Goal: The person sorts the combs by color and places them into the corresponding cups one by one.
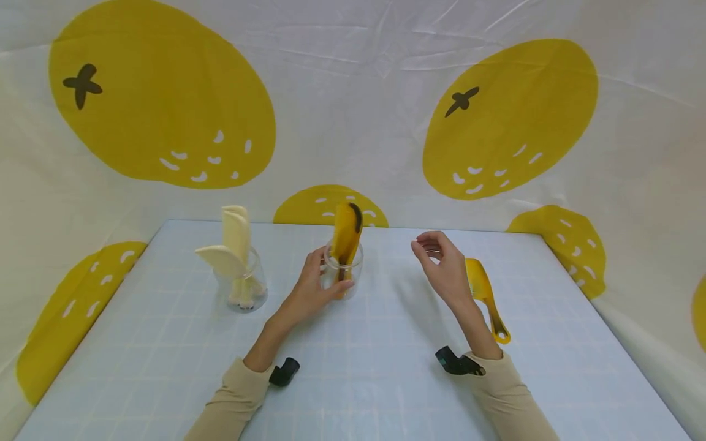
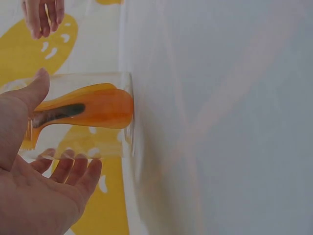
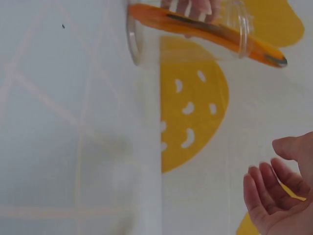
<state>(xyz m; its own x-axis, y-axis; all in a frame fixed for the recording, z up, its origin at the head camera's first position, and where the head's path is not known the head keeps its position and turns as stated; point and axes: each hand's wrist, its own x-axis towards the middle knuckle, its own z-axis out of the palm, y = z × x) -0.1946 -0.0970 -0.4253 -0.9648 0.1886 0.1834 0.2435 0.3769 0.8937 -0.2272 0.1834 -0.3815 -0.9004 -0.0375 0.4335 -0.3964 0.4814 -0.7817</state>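
Observation:
My left hand (image 1: pixel 315 286) holds a clear glass jar (image 1: pixel 357 263), thumb on the near side and fingers round the far side. In the left wrist view, the jar (image 2: pixel 102 142) stands between thumb and fingers. A yellow-orange spoon-like utensil (image 1: pixel 346 236) with a dark streak leans inside it, its broad end above the rim. To the right, my right hand (image 1: pixel 445 269) hovers over the table with fingers loosely bent and nothing in them. Beside that hand a yellow spoon (image 1: pixel 489 300) with a hole in its handle lies on the table, partly hidden by hand and wrist.
A second glass jar (image 1: pixel 258 288) stands left of my left hand. It holds several cream-coloured utensils (image 1: pixel 236 239), one tilting out to the left. The table (image 1: pixel 353 380) has a pale blue checked cover. A white curtain (image 1: pixel 353 110) with yellow fruit prints closes off the back and sides.

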